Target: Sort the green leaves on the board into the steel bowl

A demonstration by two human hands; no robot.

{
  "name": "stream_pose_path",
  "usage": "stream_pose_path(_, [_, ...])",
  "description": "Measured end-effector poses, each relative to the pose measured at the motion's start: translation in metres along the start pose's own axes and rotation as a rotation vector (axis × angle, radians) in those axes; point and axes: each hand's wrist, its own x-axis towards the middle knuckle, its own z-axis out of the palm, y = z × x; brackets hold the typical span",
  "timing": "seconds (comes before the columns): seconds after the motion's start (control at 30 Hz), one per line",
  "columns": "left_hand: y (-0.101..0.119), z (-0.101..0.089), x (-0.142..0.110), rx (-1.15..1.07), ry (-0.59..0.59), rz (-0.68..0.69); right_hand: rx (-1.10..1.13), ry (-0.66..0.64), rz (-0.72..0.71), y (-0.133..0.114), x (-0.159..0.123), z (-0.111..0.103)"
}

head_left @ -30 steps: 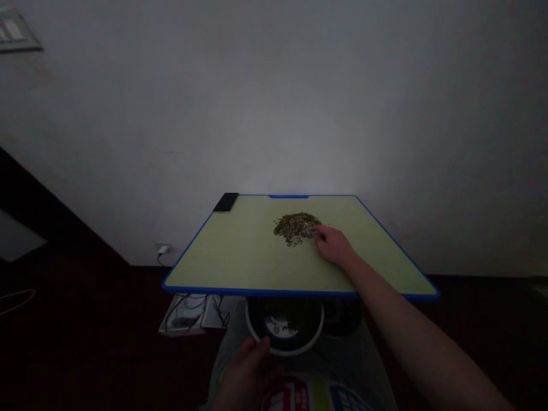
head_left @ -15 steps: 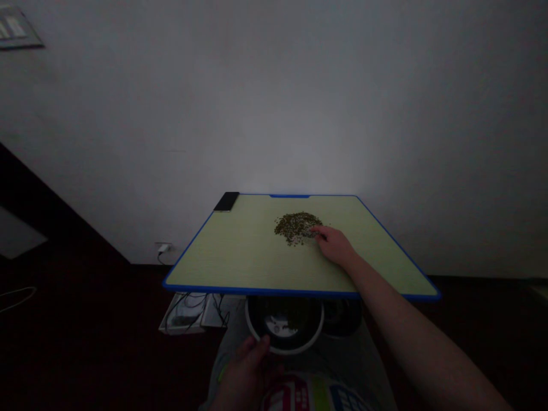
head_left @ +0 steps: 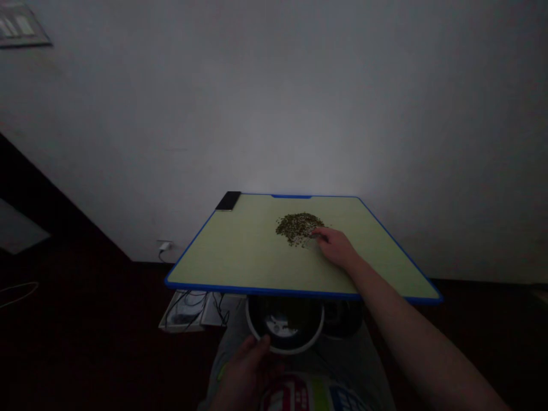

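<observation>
A loose spread of small greenish-brown beans or seeds (head_left: 297, 226) lies on the pale tabletop with a blue rim (head_left: 240, 257). My right hand (head_left: 334, 244) rests at the right edge of the spread, fingers curled together with the tips among the grains; what they pinch, if anything, is too small to make out. Below the table's front edge, my left hand (head_left: 250, 359) grips the near-left rim of a round bowl (head_left: 295, 349) on my lap, thumb over the rim. Inside the bowl is a dark greenish mass, partly hidden by the table.
A black phone (head_left: 228, 201) lies at the table's far left corner. Beside the bowl sits a second dark round container (head_left: 342, 318). White boxes with cables (head_left: 186, 311) stand under the table's left side. A plugged-in charger (head_left: 165, 246) is on the wall.
The view has shifted slightly. My right fingertips have moved a little at the edge of the grains; my left hand still grips the bowl.
</observation>
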Motion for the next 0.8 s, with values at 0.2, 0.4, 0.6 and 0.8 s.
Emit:
stream_pose_path(0.2, [-0.0083,-0.0080,0.0112,-0.021,-0.012,0.021,-0.013,0.086,0.039,0.0033,0.0026,0.0009])
stream_pose_path(0.4, [-0.0033,-0.0040,0.0070,-0.036,-0.002,0.004,-0.070,0.052,0.044,0.0058,0.0047,0.0049])
stream_pose_path(0.6, [-0.0012,-0.0044,0.0043,-0.021,-0.019,-0.013,-0.030,0.027,0.017,0.0056,0.0037,0.0062])
stream_pose_path(0.8, [-0.0013,-0.0014,0.0033,-0.023,0.001,-0.002,0.009,0.004,0.015,0.0013,0.0014,0.0026])
